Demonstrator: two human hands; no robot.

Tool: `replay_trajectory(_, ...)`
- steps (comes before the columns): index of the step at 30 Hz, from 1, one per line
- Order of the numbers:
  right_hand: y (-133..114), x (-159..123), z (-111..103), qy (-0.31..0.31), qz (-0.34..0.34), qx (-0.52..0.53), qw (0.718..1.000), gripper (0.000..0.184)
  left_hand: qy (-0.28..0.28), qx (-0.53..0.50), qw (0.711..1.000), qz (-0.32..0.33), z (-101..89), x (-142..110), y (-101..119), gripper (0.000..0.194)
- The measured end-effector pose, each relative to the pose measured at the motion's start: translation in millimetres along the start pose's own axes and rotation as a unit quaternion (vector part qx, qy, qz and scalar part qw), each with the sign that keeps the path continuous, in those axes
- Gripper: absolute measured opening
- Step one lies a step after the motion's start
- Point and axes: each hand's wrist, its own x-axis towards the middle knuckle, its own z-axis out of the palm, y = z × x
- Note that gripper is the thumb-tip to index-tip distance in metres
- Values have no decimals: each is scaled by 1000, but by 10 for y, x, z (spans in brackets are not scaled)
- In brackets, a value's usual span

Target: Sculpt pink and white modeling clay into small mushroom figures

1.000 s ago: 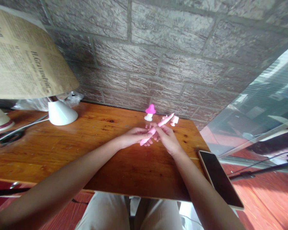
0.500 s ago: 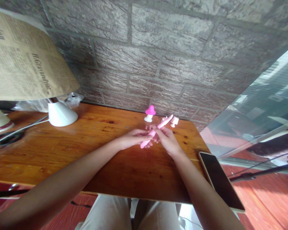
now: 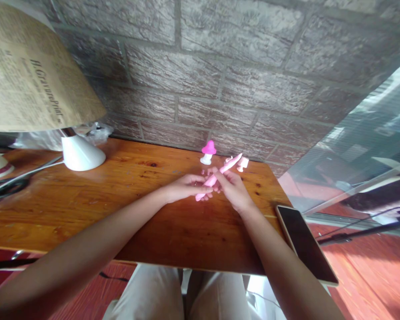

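Note:
A long, thin pink roll, seemingly modelling clay, lies slantwise across both my hands above the wooden table. Its lower end is pinched between the thumb and fingers of my left hand. My right hand grips it near the middle, and the upper end sticks out past the fingers toward the wall. Beyond the hands stands a small mushroom figure with a bright pink cap and a white stem. Small pale pink pieces sit just behind the roll's tip, partly hidden by it.
A tablet or large phone lies along the right edge of the table. To the left are a lamp with a white base, a white cable, dark scissors and clear plastic wrapping. A brick wall closes the back.
The view has shifted slightly, so the table and things on it sit a little higher. Both hands keep hold of the pink roll in nearly the same pose.

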Motion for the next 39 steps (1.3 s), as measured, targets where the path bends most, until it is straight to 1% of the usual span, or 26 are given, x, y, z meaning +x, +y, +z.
replay_trajectory(9,-21,-9,0,6,3,-3,1000,51,-4,-1,1000,8,3,4,-2,43)
replay_trajectory(15,-6,-6,1,2,-19,-10,1000,53,-5,6,1000,15,-14,9,-18,47)
replay_trajectory(18,2,-3,-7,-8,-19,-11,1000,54,-9,11,1000,17,-10,12,-19,50)
replay_trajectory(22,1,-3,-18,-12,-18,-14,1000,55,-3,12,1000,11,5,13,-7,49)
replay_trajectory(26,2,-3,-15,0,-26,-14,1000,53,2,6,1000,7,5,10,-3,49)
replay_trajectory(30,-10,-5,-4,18,-17,-2,1000,49,-2,10,1000,2,1,9,-8,48)
replay_trajectory(39,-29,-1,11,28,-6,7,1000,47,-12,22,1000,6,0,8,-16,47)
